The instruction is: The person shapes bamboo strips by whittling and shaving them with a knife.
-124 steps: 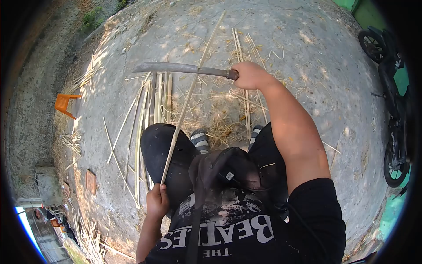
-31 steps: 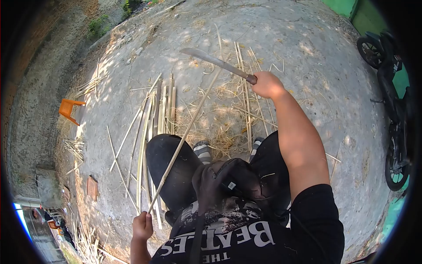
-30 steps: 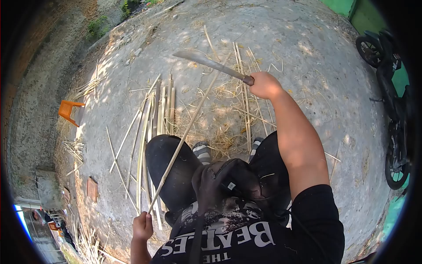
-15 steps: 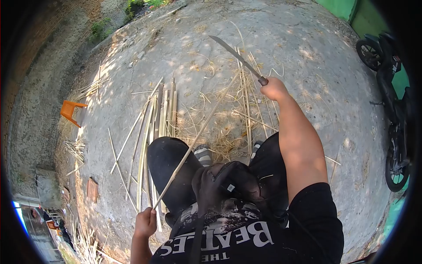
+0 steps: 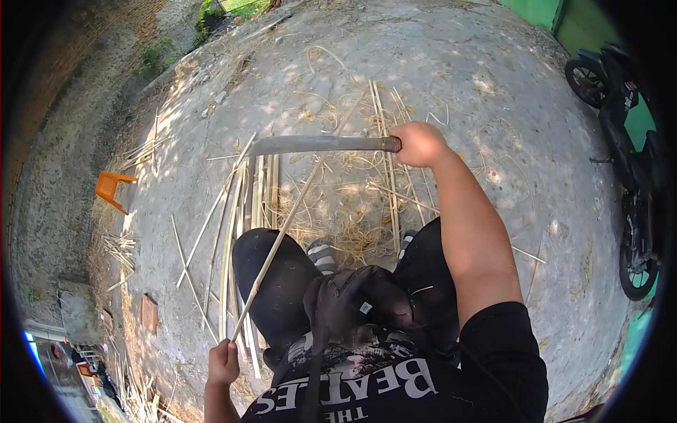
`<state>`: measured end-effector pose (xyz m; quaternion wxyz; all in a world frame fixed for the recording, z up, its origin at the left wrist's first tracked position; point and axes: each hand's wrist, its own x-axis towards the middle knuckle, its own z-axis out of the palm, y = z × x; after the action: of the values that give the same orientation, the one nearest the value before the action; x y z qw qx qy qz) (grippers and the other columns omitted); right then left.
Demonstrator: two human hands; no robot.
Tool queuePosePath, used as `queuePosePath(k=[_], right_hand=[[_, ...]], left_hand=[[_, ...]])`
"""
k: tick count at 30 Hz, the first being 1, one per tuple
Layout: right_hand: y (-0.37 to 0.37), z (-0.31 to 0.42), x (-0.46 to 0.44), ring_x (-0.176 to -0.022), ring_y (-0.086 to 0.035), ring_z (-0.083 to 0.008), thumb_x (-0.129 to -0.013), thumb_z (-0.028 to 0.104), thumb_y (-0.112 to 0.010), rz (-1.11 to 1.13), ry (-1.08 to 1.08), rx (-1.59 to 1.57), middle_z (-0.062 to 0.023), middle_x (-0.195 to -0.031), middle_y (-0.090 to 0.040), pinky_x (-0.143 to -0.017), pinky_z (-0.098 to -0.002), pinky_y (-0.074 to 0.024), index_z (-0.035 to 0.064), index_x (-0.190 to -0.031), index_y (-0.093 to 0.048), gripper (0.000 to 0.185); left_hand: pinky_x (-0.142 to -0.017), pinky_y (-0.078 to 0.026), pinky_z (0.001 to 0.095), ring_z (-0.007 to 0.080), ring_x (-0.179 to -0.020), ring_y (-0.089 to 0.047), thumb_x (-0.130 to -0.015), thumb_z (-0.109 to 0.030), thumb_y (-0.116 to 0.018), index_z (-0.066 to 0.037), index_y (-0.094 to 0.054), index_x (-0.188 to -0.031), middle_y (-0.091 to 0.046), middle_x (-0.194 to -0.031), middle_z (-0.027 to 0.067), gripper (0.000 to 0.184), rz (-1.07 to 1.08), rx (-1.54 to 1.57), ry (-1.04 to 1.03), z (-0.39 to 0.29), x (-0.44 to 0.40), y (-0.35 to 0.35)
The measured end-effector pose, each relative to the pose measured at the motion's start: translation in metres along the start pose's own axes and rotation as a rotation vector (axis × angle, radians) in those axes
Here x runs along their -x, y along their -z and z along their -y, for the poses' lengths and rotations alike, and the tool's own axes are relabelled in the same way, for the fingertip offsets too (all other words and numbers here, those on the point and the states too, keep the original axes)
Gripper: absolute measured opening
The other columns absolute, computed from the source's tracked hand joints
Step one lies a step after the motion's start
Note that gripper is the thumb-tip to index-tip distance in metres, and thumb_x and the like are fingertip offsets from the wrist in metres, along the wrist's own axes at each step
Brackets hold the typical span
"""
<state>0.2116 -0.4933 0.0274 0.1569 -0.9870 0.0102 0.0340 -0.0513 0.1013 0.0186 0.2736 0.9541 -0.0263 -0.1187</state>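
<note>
Right hand wrapped round the handle of the machete, no gap showing between fingers and grip; left hand pinched narrow on the near end of the pale strip, thumb along it.

Change against half a second ago: blade then slanted steeply away from the right fingers, its tip far out ahead; now it lies nearly crosswise, running leftward from the right fingers; left fingers almost where they were, strip at much the same slant.

Strip now leaves the left fingers, passes over the left thigh, and runs out beneath the blade in this view, its far end beyond the right fingers; contact between edge and strip cannot be told from here.

A thin curl sits past the strip's far end and has shifted as well; whether it is joined to the strip, cannot tell.

Judgement: the blade is back across the strip, so work on this piece seems unfinished; a steady left pinch looks important.

Around: cut strips on the ground ahead of the left fingers; loose shavings between the two hands, nearer the feet than the blade.
</note>
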Motion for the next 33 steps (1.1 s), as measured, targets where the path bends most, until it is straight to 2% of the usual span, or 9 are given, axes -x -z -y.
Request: queuePosePath(k=[1,5,7,9,12,18,24,27,33], right_hand=[[-0.004,-0.004,-0.001,-0.085,-0.069,-0.0358,-0.08,0.019,-0.065,-0.043,0.021,0.016,-0.0148,-0.087,-0.072,-0.073,-0.0478,-0.0516,0.0095,-0.089,-0.07,0.014],[-0.041,-0.074,-0.02,-0.069,-0.066,-0.0306,-0.076,0.014,-0.069,-0.289,-0.56,-0.444,-0.0141,-0.078,-0.068,-0.064,-0.0446,-0.0483,0.0022,-0.086,-0.067,0.015],[-0.045,-0.082,-0.015,-0.074,-0.069,-0.0277,-0.079,0.015,-0.068,-0.378,-0.699,-0.904,-0.0164,-0.08,-0.068,-0.068,-0.0417,-0.0515,-0.0034,-0.089,-0.066,0.021],[-0.038,-0.085,-0.012,-0.062,-0.06,-0.0212,-0.076,0.011,-0.07,-0.521,-0.835,-1.188,-0.0095,-0.073,-0.062,-0.06,-0.0387,-0.0462,-0.0023,-0.083,-0.064,0.016],[-0.035,-0.099,-0.011,-0.058,-0.056,-0.0199,-0.076,0.012,-0.071,-0.622,-0.786,-1.415,-0.0072,-0.07,-0.059,-0.057,-0.0379,-0.0434,-0.0017,-0.082,-0.063,0.017],[0.0,-0.05,0.016,-0.065,-0.062,-0.0219,-0.076,0.014,-0.07,-0.51,-0.553,-1.041,-0.01,-0.073,-0.063,-0.061,-0.0385,-0.0468,-0.0012,-0.084,-0.063,0.018],[0.025,0.019,0.035,-0.075,-0.067,-0.0365,-0.077,0.019,-0.071,-0.391,-0.121,-0.553,-0.0178,-0.081,-0.069,-0.069,-0.0448,-0.0509,0.0035,-0.094,-0.068,0.024],[0.034,0.056,0.047,-0.08,-0.069,-0.0378,-0.077,0.021,-0.072,-0.314,0.062,-0.353,-0.0177,-0.082,-0.07,-0.07,-0.0474,-0.0524,0.0082,-0.095,-0.07,0.022],[0.023,0.114,0.066,-0.076,-0.068,-0.0374,-0.073,0.018,-0.076,-0.399,0.537,-0.053,-0.0118,-0.078,-0.068,-0.069,-0.05,-0.0516,0.0119,-0.087,-0.065,0.019]], left_hand=[[-0.051,-0.038,0.0419,0.0292,-0.049,-0.048,-0.108,-0.029,-0.047,0.0,-0.05,-0.074,-0.048,-0.055,0.0174,0.044,-0.032,-0.004,0.04,0.003,0.006,0.008],[-0.05,-0.037,0.041,0.0238,-0.049,-0.047,-0.108,-0.03,-0.048,-0.001,-0.049,-0.073,-0.047,-0.055,0.0153,0.045,-0.12,-0.049,0.09,0.026,0.019,0.03],[-0.05,-0.037,0.0406,0.0201,-0.05,-0.045,-0.108,-0.03,-0.049,-0.001,-0.049,-0.073,-0.047,-0.055,0.0143,0.045,-0.169,-0.08,0.072,0.022,0.025,0.03],[-0.051,-0.038,0.0401,0.0174,-0.053,-0.045,-0.109,-0.03,-0.048,0.0,-0.05,-0.075,-0.047,-0.056,0.012,0.045,-0.149,0.012,0.088,0.011,0.022,0.024],[-0.054,-0.039,0.0389,0.0161,-0.057,-0.045,-0.11,-0.031,-0.047,0.0,-0.052,-0.078,-0.048,-0.059,0.0102,0.045,-0.128,0.12,0.072,-0.007,0.003,0.009],[-0.059,-0.042,0.0358,0.0133,-0.065,-0.046,-0.111,-0.035,-0.048,0.0,-0.052,-0.08,-0.05,-0.065,0.0067,0.047,-0.065,0.267,0.001,-0.065,-0.047,-0.012],[-0.059,-0.036,0.0249,0.004,-0.067,-0.039,-0.113,-0.037,-0.043,-0.008,-0.055,-0.085,-0.046,-0.074,-0.0072,0.042,0.058,0.566,0.01,-0.102,-0.079,-0.017],[-0.057,-0.035,0.024,0.0036,-0.065,-0.04,-0.113,-0.037,-0.043,-0.009,-0.054,-0.084,-0.046,-0.072,-0.0069,0.042,0.075,0.668,0.072,-0.115,-0.085,-0.019],[-0.054,-0.033,0.0228,0.0033,-0.061,-0.039,-0.114,-0.036,-0.041,-0.011,-0.051,-0.082,-0.045,-0.069,-0.0075,0.042,0.118,0.733,0.031,-0.126,-0.09,-0.022]])
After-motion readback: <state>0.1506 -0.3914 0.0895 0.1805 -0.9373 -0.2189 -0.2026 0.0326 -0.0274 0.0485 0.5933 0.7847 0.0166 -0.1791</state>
